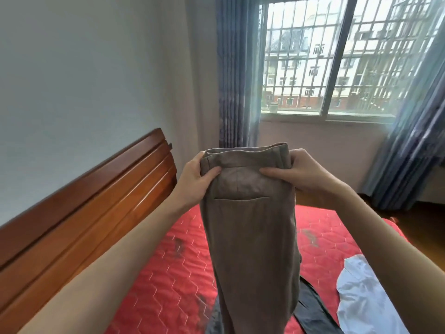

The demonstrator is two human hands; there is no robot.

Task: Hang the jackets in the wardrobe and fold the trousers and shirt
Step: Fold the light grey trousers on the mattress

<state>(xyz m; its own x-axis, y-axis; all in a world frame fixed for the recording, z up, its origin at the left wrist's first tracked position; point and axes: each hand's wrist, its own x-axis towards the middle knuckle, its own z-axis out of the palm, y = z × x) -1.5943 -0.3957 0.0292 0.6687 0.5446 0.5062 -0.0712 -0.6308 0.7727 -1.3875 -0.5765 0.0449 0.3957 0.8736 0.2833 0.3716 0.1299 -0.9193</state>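
Note:
Brown-grey trousers (252,237) hang upright in front of me above the bed, waistband on top, a back pocket slit facing me. My left hand (195,182) pinches the left end of the waistband, thumb in front. My right hand (298,172) grips the right end the same way. The legs drop out of the bottom of the view. A white shirt (363,297) lies crumpled on the bed at the lower right. A dark grey garment (313,312) lies on the mattress behind the trouser legs.
A red quilted mattress (168,273) fills the lower middle. A wooden headboard (84,213) runs along the left wall. Behind are a barred window (337,63), blue curtains (236,80) and wooden floor (423,225) at the right.

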